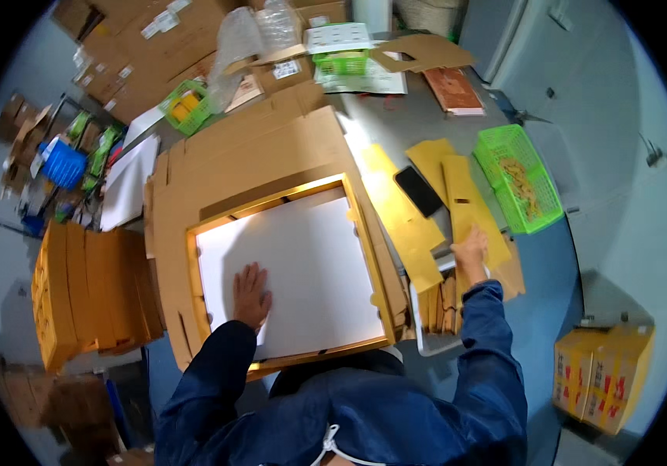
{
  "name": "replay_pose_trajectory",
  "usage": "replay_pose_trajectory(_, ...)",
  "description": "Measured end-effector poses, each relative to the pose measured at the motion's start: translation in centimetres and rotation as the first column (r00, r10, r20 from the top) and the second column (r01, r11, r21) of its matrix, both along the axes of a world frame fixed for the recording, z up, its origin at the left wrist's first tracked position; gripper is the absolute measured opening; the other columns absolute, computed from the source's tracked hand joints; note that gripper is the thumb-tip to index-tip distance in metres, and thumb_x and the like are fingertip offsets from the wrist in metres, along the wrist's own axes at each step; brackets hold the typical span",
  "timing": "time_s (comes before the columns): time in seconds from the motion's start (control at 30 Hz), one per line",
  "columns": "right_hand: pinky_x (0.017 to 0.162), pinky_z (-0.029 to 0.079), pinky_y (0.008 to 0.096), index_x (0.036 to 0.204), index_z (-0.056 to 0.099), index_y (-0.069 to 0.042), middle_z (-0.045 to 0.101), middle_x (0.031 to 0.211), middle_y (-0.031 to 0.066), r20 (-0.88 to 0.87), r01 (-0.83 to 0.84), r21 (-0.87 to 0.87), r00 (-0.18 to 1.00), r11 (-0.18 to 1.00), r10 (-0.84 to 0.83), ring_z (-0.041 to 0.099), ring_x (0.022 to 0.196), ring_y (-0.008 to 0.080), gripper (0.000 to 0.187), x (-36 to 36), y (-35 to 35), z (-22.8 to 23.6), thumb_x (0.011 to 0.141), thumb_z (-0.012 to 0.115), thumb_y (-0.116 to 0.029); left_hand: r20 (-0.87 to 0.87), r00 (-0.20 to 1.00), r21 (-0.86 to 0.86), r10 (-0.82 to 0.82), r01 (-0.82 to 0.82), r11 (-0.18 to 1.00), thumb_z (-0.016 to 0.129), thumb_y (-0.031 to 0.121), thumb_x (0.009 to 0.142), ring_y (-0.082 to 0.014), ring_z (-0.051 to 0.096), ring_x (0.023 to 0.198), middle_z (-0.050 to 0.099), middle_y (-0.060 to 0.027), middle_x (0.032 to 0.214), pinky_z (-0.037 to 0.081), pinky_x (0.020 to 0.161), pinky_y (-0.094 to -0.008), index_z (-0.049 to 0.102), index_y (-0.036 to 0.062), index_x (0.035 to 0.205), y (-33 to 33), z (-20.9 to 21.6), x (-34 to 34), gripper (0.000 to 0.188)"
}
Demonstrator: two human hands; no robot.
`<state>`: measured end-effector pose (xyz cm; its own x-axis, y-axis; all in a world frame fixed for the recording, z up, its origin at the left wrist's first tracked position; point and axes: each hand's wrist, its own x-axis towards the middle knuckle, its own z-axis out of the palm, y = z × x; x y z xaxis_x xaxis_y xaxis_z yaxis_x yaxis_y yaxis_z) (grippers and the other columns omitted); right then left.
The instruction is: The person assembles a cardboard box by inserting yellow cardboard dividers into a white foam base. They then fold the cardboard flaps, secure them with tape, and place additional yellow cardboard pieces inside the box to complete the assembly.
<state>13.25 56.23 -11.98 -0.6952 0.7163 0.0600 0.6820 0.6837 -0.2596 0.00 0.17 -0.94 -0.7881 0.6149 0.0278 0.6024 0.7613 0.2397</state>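
My left hand (251, 297) lies flat, fingers spread, on a white sheet (302, 264) inside a shallow gold-edged tray (384, 311). That tray sits on stacked flat cardboard (248, 151) in front of me. To the right, my right hand (470, 252) reaches onto the lower part of a yellow card strip (469, 190), fingers extended over it and slightly blurred. Another yellow strip (396, 210) lies to its left, and a black phone (419, 191) rests on the yellow pieces. Below this hand, a white-rimmed bin (436, 348) holds folded brown cardboard pieces (431, 309).
A green basket (547, 213) with small yellowish pieces stands at the right. At the back are another green basket (341, 65), a brown booklet (454, 89) and clear plastic wrap (240, 46). Orange-brown cartons (97, 287) are stacked at left; taped boxes (601, 373) stand lower right.
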Motion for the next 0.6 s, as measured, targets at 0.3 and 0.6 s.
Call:
replay_pose_trajectory(0.3,0.103,0.033,0.0437,0.132,0.037,-0.003,0.038,0.132,0.0213,-0.337,-0.764,-0.143,0.635,0.629,0.695,0.036,0.122,0.0402,0.077,-4.3,-15.7,24.2,0.063,0.070,-0.008,0.050,0.997,0.118,0.065,-0.070,0.990,0.055,0.027,0.086,-0.0333,0.021,0.137,0.028,-0.0167,0.146,0.010,0.112,-0.0500,0.041,0.0060,0.133,0.6,0.6,0.7,0.054)
replay_pose_trajectory(0.6,0.105,0.032,0.0441,0.131,0.038,0.002,0.036,0.132,0.0248,-0.116,-0.982,-0.068,0.184,0.177,0.976,0.035,0.125,0.0407,0.082,-4.5,-28.1,24.7,0.061,0.076,-0.015,0.726,0.465,0.559,-0.506,-0.828,0.042,0.041,0.030,0.099,-0.0255,0.064,0.096,0.060,-0.0133,0.112,0.053,0.084,-0.0397,0.042,0.0052,0.127,-0.2,7.8,5.2,0.037)
